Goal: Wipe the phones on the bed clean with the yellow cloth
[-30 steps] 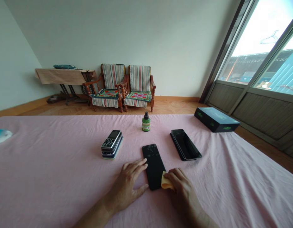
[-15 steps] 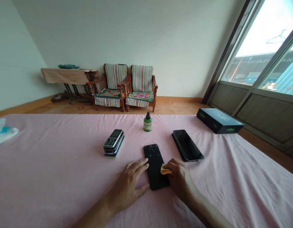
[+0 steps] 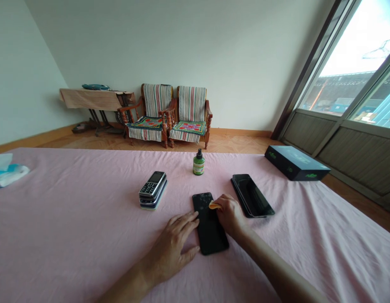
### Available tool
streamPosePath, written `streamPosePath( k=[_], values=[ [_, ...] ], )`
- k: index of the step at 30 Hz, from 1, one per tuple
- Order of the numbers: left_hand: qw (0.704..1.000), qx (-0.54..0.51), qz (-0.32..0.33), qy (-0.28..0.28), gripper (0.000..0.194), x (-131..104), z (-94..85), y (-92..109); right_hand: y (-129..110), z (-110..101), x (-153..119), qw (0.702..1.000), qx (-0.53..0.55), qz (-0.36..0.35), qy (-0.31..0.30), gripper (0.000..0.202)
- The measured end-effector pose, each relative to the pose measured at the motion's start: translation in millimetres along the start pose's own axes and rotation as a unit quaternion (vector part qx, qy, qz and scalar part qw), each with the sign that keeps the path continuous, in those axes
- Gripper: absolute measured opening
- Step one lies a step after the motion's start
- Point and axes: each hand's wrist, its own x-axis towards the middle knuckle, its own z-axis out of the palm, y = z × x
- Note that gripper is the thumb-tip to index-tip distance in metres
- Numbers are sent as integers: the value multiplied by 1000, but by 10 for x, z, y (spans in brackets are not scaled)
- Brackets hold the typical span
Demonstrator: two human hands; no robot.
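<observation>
A black smartphone (image 3: 210, 229) lies face up on the pink cloth, with whitish spots near its top end. Along its left edge rest the fingertips and thumb of my left hand (image 3: 176, 242), the fingers stretched out and the thumb apart. My right hand (image 3: 230, 213) is closed on a small folded yellow cloth (image 3: 215, 205), which touches the upper right part of the screen. To the right sits a stack of dark smartphones (image 3: 252, 195). On the left is a stack of phones (image 3: 153, 189) topped by a keypad phone.
A green spray bottle (image 3: 199, 163) stands beyond the phone. At the far right is a black box (image 3: 294, 164), and at the far left a tissue pack (image 3: 10, 172). The pink cloth (image 3: 87, 235) has folds on its right side. Two wooden chairs (image 3: 191, 105) stand behind.
My right hand has moved up along the screen with the yellow cloth, from the middle toward the top end. My left hand stays at the phone's left edge. The view has shifted slightly.
</observation>
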Motion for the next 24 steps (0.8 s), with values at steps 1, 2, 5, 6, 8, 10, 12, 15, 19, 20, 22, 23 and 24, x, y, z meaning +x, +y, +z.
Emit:
streamPosePath(
  k=[1, 2, 5, 6, 8, 10, 12, 15, 19, 20, 22, 23, 24],
  values=[
    [1000, -1, -3, -1, 57, 2, -4, 2, 20, 21, 60, 1000, 1, 0, 0, 31],
    [1000, -2, -5, -1, 57, 4, -7, 4, 37, 34, 107, 1000, 3, -1, 0, 31],
    [1000, -12, -9, 0, 57, 10, -16, 12, 59, 23, 132, 1000, 13, -7, -8, 32],
    [1000, -15, -10, -1, 58, 12, -19, 14, 57, 1, 93, 1000, 17, -10, -12, 33],
    [1000, -19, -11, -3, 58, 14, -24, 20, 37, -63, -51, 999, 26, -18, -23, 33],
    [1000, -21, -13, 1, 59, 15, -28, 26, 1, -140, -248, 999, 33, -23, -33, 30],
    [1000, -24, -14, 8, 58, 15, -32, 31, -42, -212, -421, 996, 66, -30, -45, 32],
    [999, -31, -14, 11, 56, 13, -38, 35, -88, -279, -471, 995, 88, -18, -48, 34],
    [999, -37, -16, 7, 58, 8, -44, 33, -47, -210, -87, 997, 65, -29, -12, 31],
    [999, -39, -17, 8, 57, 7, -45, 33, -19, -163, 42, 998, 53, -35, 3, 30],
    [999, -42, -17, 10, 57, 4, -47, 33, 46, -53, 262, 998, 49, -35, 18, 29],
    [999, -43, -18, 10, 57, 3, -47, 34, 76, -1, 338, 998, 50, -38, 16, 29],
    [999, -43, -19, 8, 57, 2, -48, 34, 102, 41, 385, 998, 51, -41, 16, 30]
  ],
)
